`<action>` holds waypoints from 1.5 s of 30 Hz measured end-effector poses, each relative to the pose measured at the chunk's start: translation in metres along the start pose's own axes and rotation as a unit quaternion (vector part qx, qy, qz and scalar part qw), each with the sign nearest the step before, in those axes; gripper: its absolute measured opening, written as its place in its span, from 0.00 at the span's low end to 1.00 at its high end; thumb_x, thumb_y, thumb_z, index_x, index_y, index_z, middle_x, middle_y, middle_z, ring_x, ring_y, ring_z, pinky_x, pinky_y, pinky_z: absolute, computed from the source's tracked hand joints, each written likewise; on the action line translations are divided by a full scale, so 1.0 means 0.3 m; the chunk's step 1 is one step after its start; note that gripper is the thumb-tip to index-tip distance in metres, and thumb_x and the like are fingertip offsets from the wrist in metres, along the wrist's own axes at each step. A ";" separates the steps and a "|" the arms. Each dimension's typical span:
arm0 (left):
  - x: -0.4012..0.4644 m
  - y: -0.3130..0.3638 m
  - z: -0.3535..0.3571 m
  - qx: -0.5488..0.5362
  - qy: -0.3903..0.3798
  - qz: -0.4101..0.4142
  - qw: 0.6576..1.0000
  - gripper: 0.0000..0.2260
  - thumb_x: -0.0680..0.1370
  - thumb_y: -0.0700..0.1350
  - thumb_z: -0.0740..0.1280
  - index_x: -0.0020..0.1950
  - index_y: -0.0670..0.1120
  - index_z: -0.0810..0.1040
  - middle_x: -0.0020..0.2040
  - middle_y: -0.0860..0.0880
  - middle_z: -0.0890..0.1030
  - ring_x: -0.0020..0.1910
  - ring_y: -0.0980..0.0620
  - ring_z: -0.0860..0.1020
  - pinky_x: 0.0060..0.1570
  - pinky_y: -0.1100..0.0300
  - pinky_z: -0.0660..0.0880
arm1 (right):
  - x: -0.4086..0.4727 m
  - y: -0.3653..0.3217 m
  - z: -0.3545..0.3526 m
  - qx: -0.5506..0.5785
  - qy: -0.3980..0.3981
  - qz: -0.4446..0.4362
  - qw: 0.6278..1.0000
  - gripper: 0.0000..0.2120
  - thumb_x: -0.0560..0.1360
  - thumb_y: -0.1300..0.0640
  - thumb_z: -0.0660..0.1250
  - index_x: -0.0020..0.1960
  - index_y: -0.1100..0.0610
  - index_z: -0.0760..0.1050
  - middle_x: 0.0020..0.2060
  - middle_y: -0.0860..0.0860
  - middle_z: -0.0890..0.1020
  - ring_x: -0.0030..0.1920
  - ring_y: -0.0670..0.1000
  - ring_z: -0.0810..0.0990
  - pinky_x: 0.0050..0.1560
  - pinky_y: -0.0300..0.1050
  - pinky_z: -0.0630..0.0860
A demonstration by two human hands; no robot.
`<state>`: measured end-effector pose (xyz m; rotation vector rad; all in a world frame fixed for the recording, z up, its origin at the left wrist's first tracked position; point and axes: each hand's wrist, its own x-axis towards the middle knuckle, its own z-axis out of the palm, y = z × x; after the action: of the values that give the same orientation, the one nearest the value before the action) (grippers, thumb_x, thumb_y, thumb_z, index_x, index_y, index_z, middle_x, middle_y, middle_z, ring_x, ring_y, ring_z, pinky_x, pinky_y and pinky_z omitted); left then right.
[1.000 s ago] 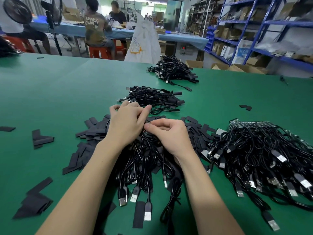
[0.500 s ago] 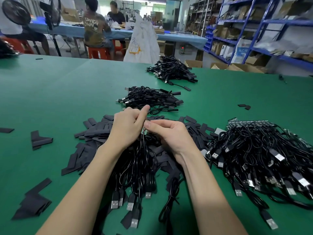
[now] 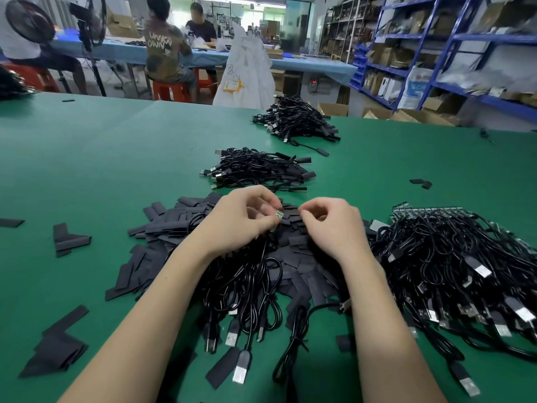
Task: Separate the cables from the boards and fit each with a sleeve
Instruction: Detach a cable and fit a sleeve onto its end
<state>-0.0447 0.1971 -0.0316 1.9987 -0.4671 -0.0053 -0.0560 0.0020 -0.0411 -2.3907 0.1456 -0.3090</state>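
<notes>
**Sleeving in progress: two finished heaps, a large backlog at the right edge**

A workshop with blue shelving and seated workers is seen behind a broad worktop (image 3: 87, 170) covered in smooth green matting. Toward its left edge, a few flat sleeves (image 3: 71, 239) lie scattered: matte black, rectangular, thin as tape and flattened. Nearer the centre, a wide drift of the same loose sleeves (image 3: 174, 216) is spread under the hands, with a bundle of cables (image 3: 247, 289) lying on it, thin, glossy and looped, ending in metal USB plugs toward the near edge.

The left hand (image 3: 235, 225) is curled, and a small green board piece (image 3: 279, 214) with solder pads is pinched at its grip, apparently the end of a cable from the bundle. The right hand (image 3: 331, 225) is held just beside it with fingers curled; whether anything is pinched there cannot be told.

Behind the hands, a sleeved heap (image 3: 261, 170) is seen, and a second finished heap (image 3: 296, 120) lies close to the far edge; these are judged done. At the right edge, a much larger tangle of unsleeved cables (image 3: 453, 266) remains, part of it joined to a strip of boards (image 3: 430, 212). Most of the work is judged to be left.
</notes>
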 end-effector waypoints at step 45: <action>-0.003 0.072 0.080 -0.197 0.012 -0.059 0.979 0.06 0.76 0.35 0.74 0.51 0.43 0.82 0.38 0.49 0.82 0.32 0.53 0.73 0.35 0.65 0.72 | -0.003 0.057 -0.058 0.054 0.010 -0.026 0.998 0.09 0.69 0.56 0.80 0.48 0.48 0.88 0.34 0.36 0.83 0.43 0.33 0.82 0.47 0.23 0.72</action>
<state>-0.0573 0.1682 -0.0243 1.6319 -0.3040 -0.1381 -0.0616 -0.0218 -0.0403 -2.2881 0.0756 -0.3569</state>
